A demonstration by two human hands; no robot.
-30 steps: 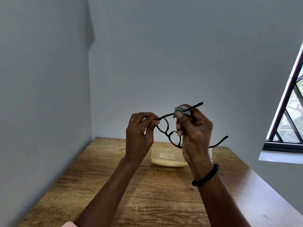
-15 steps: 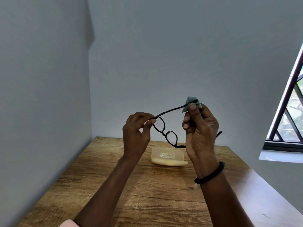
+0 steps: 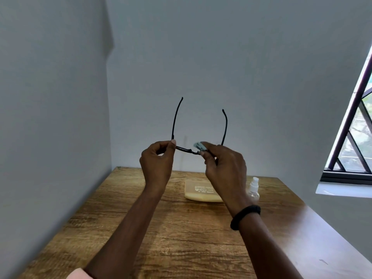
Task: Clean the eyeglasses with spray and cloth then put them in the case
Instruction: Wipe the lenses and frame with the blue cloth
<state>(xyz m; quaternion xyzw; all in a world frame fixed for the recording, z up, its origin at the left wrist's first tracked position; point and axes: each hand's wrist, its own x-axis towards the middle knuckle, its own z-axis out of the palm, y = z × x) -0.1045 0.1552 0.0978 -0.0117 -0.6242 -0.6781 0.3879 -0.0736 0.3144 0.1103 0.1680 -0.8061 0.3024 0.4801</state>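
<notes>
A soft pink sleeve (image 3: 77, 273) is showing at the lower left, at the end of the left forearm. The left hand (image 3: 157, 162) is pinching the left corner of the eyeglasses (image 3: 187, 150) between thumb and forefinger, with the other fingers folding in toward the palm. The eyeglasses are hanging in the air between the two hands, above the table (image 3: 181, 242). Their thin black frame is facing almost edge-on, so the front is reading as one slim dark line. Two slender, slightly bowed temple arms are rising upright, one from beside each hand, and their tips are curving inward.

Just right of the left hand's fingertips, a small crumpled wad of pale blue-grey cloth (image 3: 198, 145) is bunching over the frame. The right hand (image 3: 225, 168) is gripping this cloth, pressing it onto the right half of the front with thumb and curled fingers. A matte black band (image 3: 245, 216) is circling the right wrist.

Below the right hand, a pale yellow case (image 3: 201, 193) is lying flat on the table. It is a rounded oblong with small white print, and the wrist is partly hiding it. Just right of that wrist, a small clear spray bottle (image 3: 254, 188) with a white nozzle is standing upright. The tabletop is showing coarse brown wood grain. Far right of the right hand, a window (image 3: 354, 127) is showing dark diagonal bars.
</notes>
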